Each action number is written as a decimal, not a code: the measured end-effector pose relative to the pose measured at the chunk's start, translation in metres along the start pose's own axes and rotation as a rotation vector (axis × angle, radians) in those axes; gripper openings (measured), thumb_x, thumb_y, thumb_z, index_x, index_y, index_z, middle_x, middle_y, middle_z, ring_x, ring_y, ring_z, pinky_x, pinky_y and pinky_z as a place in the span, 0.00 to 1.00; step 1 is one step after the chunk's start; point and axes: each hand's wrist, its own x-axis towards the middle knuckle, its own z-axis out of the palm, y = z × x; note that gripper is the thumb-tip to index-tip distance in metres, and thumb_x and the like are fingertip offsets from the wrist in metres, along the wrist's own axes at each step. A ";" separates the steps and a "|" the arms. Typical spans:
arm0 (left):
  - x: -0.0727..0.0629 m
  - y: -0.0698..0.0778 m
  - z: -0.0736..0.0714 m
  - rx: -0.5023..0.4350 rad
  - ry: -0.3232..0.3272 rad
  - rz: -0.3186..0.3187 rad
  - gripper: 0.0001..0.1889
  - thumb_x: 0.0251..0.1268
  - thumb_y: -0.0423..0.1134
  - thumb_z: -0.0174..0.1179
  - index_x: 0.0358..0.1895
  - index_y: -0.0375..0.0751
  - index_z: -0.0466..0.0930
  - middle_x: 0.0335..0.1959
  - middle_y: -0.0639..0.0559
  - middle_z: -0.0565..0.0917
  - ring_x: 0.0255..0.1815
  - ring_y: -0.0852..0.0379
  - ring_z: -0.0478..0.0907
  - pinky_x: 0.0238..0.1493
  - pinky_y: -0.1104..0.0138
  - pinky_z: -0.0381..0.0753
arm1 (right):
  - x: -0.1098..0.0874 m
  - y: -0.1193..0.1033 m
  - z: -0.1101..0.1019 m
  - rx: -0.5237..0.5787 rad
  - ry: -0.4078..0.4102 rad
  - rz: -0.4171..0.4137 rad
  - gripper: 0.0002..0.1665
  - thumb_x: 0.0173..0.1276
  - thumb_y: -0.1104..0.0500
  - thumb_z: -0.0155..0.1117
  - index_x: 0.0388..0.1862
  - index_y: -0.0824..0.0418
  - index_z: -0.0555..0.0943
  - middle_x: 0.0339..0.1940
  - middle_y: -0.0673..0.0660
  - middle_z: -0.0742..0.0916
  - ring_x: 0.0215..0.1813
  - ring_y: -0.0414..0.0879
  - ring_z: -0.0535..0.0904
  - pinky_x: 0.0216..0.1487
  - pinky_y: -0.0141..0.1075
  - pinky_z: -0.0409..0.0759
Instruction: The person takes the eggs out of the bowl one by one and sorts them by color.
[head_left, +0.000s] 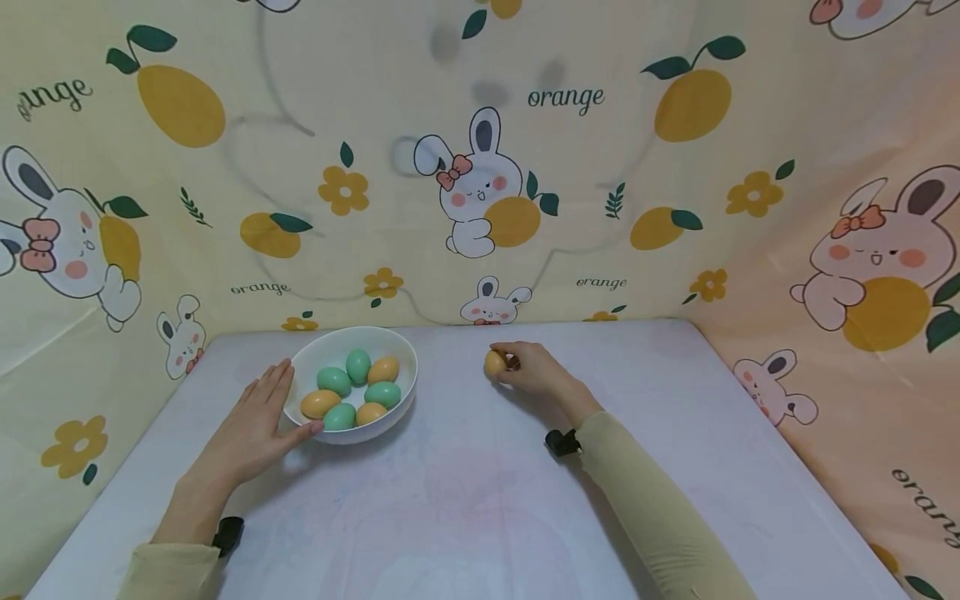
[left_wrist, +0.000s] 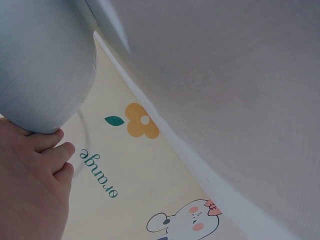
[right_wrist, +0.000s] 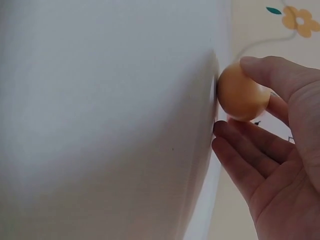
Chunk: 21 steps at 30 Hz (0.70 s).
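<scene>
A white bowl (head_left: pixel 412 385) stands at the back left of the table, with several green eggs (head_left: pixel 358 366) and orange eggs (head_left: pixel 321 404) inside. My left hand (head_left: pixel 251 429) rests against the bowl's left side, fingers extended along the wall and thumb at the front rim. In the left wrist view the fingers touch the bowl's outside (left_wrist: pixel 45 65). To the right of the bowl, my right hand (head_left: pixel 540 372) pinches a single orange egg (head_left: pixel 494 365) between thumb and fingers, close over the tabletop. The right wrist view shows this egg (right_wrist: pixel 242 92) against the table surface.
The white table (head_left: pixel 465 517) ends at a back edge just behind the bowl and egg. A cloth (head_left: pixel 360 250) printed with rabbits and oranges hangs behind and along both sides. Dark wrist cameras (head_left: pixel 562 442) sit at both sleeves.
</scene>
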 end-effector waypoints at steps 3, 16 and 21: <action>0.000 0.000 0.000 0.001 0.003 0.004 0.59 0.69 0.70 0.57 0.81 0.23 0.43 0.83 0.26 0.48 0.83 0.28 0.45 0.82 0.38 0.46 | 0.000 0.000 0.000 -0.004 0.001 -0.008 0.36 0.71 0.60 0.71 0.76 0.60 0.74 0.62 0.59 0.85 0.56 0.51 0.81 0.62 0.44 0.82; -0.001 0.001 -0.001 0.006 0.003 0.006 0.59 0.69 0.70 0.57 0.81 0.23 0.43 0.83 0.26 0.48 0.83 0.28 0.45 0.82 0.38 0.46 | -0.002 0.001 0.000 0.009 0.045 -0.038 0.39 0.68 0.57 0.74 0.77 0.62 0.72 0.74 0.62 0.76 0.65 0.57 0.80 0.66 0.49 0.81; -0.001 0.001 -0.001 0.004 0.003 0.008 0.59 0.69 0.69 0.57 0.81 0.23 0.43 0.83 0.26 0.48 0.83 0.28 0.45 0.82 0.38 0.46 | -0.003 -0.006 -0.003 0.006 0.097 -0.057 0.38 0.69 0.57 0.71 0.77 0.58 0.72 0.78 0.59 0.73 0.72 0.59 0.75 0.72 0.52 0.76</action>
